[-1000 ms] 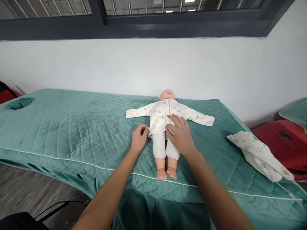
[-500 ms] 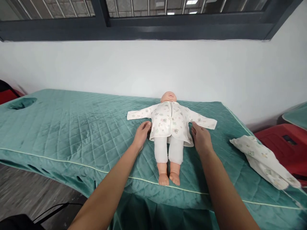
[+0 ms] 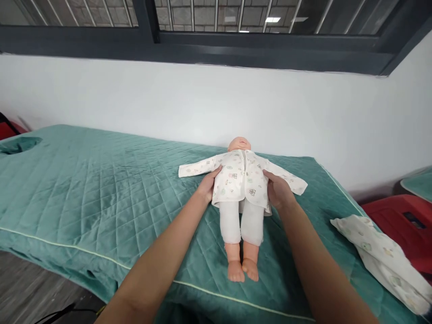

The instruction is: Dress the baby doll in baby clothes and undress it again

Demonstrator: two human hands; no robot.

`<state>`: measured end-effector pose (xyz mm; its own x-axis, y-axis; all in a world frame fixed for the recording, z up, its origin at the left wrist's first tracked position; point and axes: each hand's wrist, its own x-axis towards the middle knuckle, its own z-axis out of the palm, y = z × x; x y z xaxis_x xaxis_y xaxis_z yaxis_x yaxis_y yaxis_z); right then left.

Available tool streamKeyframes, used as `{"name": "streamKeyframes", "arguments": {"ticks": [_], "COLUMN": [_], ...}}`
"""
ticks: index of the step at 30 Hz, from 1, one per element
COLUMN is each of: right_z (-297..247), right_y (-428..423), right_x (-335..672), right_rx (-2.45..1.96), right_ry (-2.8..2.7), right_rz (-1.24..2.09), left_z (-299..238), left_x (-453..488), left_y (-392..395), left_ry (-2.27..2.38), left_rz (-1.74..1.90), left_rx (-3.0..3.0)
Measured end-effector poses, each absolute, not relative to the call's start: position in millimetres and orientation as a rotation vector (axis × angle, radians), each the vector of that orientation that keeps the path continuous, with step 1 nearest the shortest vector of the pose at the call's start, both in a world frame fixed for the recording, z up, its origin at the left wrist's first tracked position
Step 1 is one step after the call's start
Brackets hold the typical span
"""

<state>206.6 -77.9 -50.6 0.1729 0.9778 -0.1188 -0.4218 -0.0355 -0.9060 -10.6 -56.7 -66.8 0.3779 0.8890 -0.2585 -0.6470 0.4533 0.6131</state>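
A baby doll (image 3: 241,189) in a white printed jacket and white trousers lies on its back on the green quilted bed (image 3: 101,180), head toward the wall, sleeves spread out. My left hand (image 3: 209,185) grips the doll's torso from its left side under the arm, thumb on the jacket. On the other side my right hand (image 3: 276,191) holds the torso the same way. Both hands are closed round the doll's body.
A second white printed garment (image 3: 381,258) lies crumpled on the bed at the right. A red object (image 3: 405,220) stands beyond the bed's right edge. The bed has a face hole (image 3: 18,145) at far left. A white wall runs behind.
My hands moved from beside the doll's hips up to its torso and closed on it from both sides. The doll looks slightly nearer to me, though the camera has also shifted.
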Motion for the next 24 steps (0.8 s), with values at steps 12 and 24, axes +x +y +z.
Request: {"name": "streamKeyframes", "arguments": {"ticks": [12, 24], "right_z": [-64.3, -57.3], "right_y": [-62.3, -64.5], "right_x": [226.2, 221.9], "right_rx": [-0.851, -0.833], "right_ry": [-0.56, -0.324], "right_rz": [1.622, 1.426], "left_z": [-71.3, -68.0], "left_x": [-6.5, -7.7], "left_y": [-29.1, -33.5], "left_ry": [0.56, 0.608], "left_rz": [1.053, 1.041], "left_rx": [0.419, 0.42]}}
